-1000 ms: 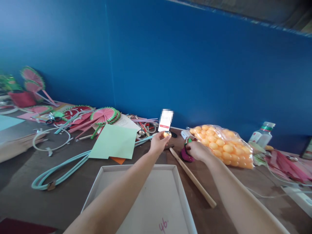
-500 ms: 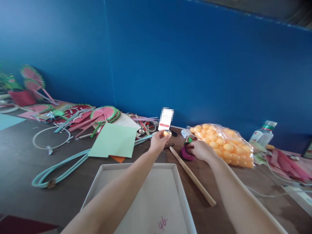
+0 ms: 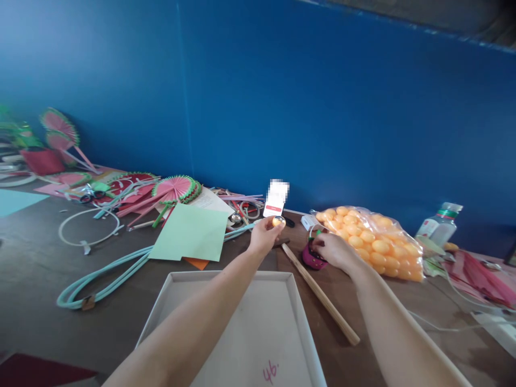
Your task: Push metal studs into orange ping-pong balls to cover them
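My left hand (image 3: 264, 236) is stretched out over the table and pinches a small orange ball (image 3: 277, 221) at its fingertips. My right hand (image 3: 334, 250) rests on a magenta round object (image 3: 311, 259) with green parts, its fingers curled on it. Just right of that hand lies a clear plastic bag of orange balls (image 3: 373, 242). A wooden-handled hammer (image 3: 318, 293) lies between my two hands. A white shallow box (image 3: 298, 312) sits under my left forearm.
A light green sheet (image 3: 191, 234), pink and green folded paper fans (image 3: 175, 189), a white ring (image 3: 88, 228) and teal cord loops (image 3: 105, 271) lie on the left. A plastic bottle (image 3: 439, 226), red paper and a white cable lie at the right. A blue wall stands behind.
Both hands stay almost where they were. The right hand's fingers have shifted slightly on the magenta object. The view has drifted a little.
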Tool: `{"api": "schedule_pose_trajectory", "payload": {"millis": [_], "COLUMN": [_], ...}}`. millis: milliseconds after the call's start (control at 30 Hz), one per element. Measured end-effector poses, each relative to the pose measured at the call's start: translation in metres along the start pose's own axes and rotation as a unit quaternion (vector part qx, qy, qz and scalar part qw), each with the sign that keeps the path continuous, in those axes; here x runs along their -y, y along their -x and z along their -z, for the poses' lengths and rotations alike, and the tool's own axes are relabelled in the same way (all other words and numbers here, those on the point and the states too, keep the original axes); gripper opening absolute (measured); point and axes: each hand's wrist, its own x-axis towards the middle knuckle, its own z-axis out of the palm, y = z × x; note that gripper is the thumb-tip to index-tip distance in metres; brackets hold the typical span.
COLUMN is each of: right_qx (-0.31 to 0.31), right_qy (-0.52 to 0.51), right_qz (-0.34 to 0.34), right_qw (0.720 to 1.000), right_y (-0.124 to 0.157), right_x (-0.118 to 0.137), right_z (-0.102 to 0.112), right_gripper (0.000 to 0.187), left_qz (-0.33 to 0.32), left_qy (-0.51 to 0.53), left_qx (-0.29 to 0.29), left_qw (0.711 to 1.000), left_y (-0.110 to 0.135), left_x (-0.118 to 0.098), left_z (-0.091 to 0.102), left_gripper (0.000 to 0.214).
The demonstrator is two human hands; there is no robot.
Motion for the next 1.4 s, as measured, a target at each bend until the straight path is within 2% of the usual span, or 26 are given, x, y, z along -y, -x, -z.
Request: {"api": "schedule_pose_trajectory", "payload": {"millis": [100,167,267,367,467,567,633,767,900,1067,1400], "right_qx": [-0.040,-0.052,-0.066,-0.071,-0.023,-0.002,-0.014,-0.034,-0.031,0.002,-0.023], "right_qy": [-0.097,-0.214,-0.397,-0.556,-0.655,-0.701,-0.711,-0.712,-0.719,-0.713,-0.725], "right_qz": [-0.028,-0.069,-0.109,-0.092,-0.085,-0.089,-0.090,-0.078,-0.055,-0.044,-0.025], "right_qw": [0.994,0.973,0.909,0.823,0.750,0.708,0.697,0.697,0.692,0.700,0.688], "right_y": [0.005,0.010,0.021,0.032,0.040,0.043,0.043,0.044,0.048,0.055,0.058], "right_x": [-0.003,0.000,0.009,0.017,0.020,0.020,0.020,0.023,0.030,0.043,0.049], "right_z": [0.002,0.001,-0.006,-0.013,-0.017,-0.018,-0.019,-0.023,-0.024,-0.024,-0.025], "right_gripper": [0.009,0.010,0.016,0.025,0.033,0.033,0.030,0.026,0.022,0.021,0.019], "left_qz": [-0.005,-0.001,0.010,0.011,0.013,0.022,0.028,0.032,0.048,0.057,0.094], "left_qy": [-0.002,-0.004,-0.002,-0.004,-0.003,0.001,0.002,0.013,0.041,0.082,0.109], "left_qx": [0.005,0.006,0.002,-0.001,-0.001,-0.006,-0.011,0.002,0.071,0.170,0.218], "left_qw": [1.000,1.000,1.000,1.000,1.000,1.000,1.000,0.999,0.995,0.980,0.965], "left_y": [0.000,0.001,0.003,0.004,0.005,0.006,0.006,0.007,0.011,0.014,0.019], "left_x": [-0.001,-0.002,-0.004,-0.007,-0.009,-0.010,-0.011,-0.012,-0.014,-0.011,-0.015], "left_z": [0.000,0.001,0.000,-0.001,-0.002,-0.003,-0.003,-0.004,-0.004,-0.005,-0.006], "left_gripper": [0.037,0.038,0.037,0.035,0.033,0.032,0.033,0.037,0.041,0.052,0.062]}}
